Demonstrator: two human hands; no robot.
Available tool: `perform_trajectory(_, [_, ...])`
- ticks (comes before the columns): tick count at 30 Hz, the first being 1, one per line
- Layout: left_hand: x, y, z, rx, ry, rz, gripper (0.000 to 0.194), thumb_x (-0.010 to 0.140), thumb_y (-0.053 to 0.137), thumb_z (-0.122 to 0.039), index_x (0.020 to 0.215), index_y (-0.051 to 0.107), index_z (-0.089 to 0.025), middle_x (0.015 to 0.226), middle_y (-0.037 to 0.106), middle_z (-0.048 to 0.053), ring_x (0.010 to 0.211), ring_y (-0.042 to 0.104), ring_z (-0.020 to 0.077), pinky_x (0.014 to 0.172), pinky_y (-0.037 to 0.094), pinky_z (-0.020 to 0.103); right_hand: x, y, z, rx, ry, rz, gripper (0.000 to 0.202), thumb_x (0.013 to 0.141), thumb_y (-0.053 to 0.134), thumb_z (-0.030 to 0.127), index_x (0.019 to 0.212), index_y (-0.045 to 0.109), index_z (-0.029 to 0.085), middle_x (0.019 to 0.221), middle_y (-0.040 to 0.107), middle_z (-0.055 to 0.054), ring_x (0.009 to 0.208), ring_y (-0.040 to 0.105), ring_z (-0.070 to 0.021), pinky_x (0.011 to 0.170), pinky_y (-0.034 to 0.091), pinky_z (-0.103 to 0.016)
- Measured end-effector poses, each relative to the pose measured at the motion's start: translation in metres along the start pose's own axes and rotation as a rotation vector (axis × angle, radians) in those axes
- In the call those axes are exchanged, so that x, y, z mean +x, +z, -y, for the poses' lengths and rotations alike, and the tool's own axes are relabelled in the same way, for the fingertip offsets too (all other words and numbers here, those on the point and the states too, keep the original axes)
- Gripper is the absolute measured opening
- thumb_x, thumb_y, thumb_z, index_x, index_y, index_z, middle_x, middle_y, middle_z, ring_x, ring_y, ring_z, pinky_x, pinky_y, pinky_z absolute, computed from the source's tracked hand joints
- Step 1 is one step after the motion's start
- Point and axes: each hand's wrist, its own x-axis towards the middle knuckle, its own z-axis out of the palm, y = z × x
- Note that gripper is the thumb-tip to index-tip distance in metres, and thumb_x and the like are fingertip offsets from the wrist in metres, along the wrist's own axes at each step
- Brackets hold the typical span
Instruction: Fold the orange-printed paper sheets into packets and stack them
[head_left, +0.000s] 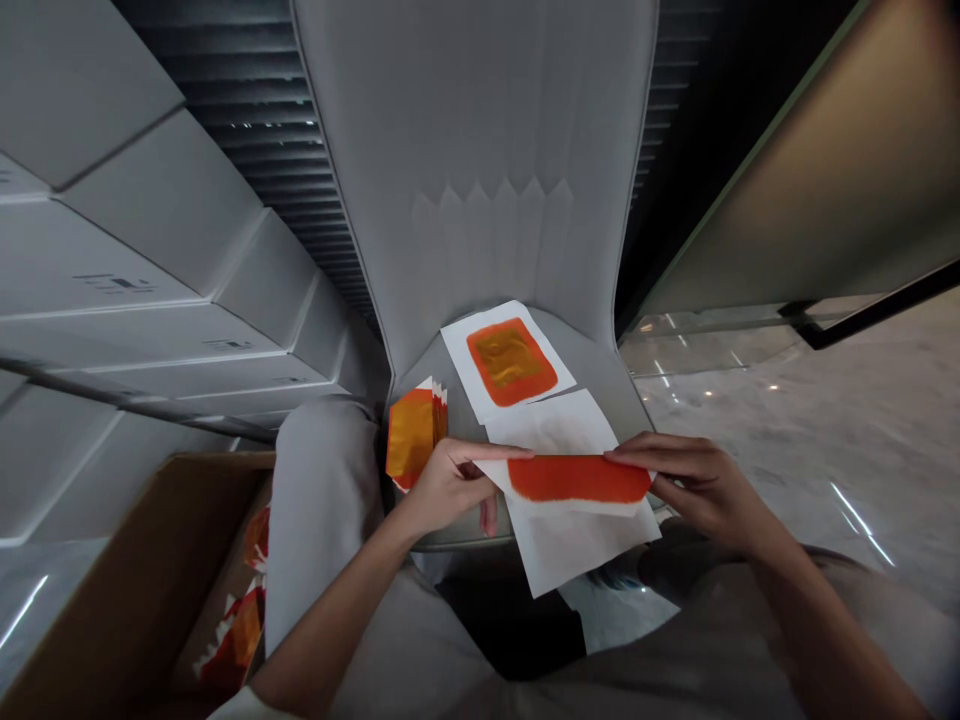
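A white paper sheet with an orange patch (pixel 577 480) is folded over, its straight fold running between my hands. My left hand (pixel 450 485) pinches its left end, and my right hand (pixel 694 480) pinches its right end. Beneath it lies another white sheet (pixel 551 560), hanging past the seat's front edge. Farther back on the grey chair seat (pixel 600 370) rests a flat white sheet (pixel 457 350) with an orange square and a gold centre. Left of it, beside my left hand, stands a stack of folded orange-and-gold papers (pixel 411 435).
Stacked white boxes (pixel 150 240) line the left side. An open cardboard box (pixel 135 560) at the lower left holds more orange-and-gold papers (pixel 244 630). The chair back (pixel 480 120) rises ahead. A glass panel with a dark handle (pixel 870 310) is at the right.
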Motion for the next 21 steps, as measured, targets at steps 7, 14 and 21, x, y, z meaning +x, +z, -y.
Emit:
perform_trajectory(7, [-0.001,-0.007,0.001,0.06,-0.034,0.033,0.048,0.071,0.058,-0.005,0.114,0.077,-0.013,0.047,0.062,-0.003,0.038,0.059,0.0114,0.038,0.043,0.016,-0.003,0.003,0.003,-0.076,-0.116,-0.056,0.035,0.095,0.06,0.021,0.122,0.073,0.038,0.114,0.076,-0.002,0.1,0.072,-0.0222,0.083,0.061,-0.033])
perform_trajectory(14, [-0.003,-0.011,-0.005,0.163,0.119,0.062,0.033,0.082,0.074,-0.03,0.112,0.078,-0.016,0.091,0.078,0.01,0.069,0.073,0.0194,0.055,0.053,0.022,-0.004,0.001,0.0,-0.113,-0.105,0.025,0.039,0.095,0.062,0.023,0.13,0.068,0.037,0.124,0.071,-0.003,0.109,0.069,-0.023,0.091,0.058,-0.036])
perform_trajectory(21, [0.004,0.005,-0.001,0.458,0.243,-0.242,0.033,0.094,0.066,-0.037,0.123,0.073,-0.022,0.088,0.077,0.002,0.045,0.046,0.0055,0.041,0.033,0.019,0.006,0.004,0.005,-0.005,-0.034,0.159,0.032,0.091,0.072,0.04,0.121,0.072,0.03,0.122,0.072,-0.006,0.111,0.068,-0.0259,0.094,0.056,-0.037])
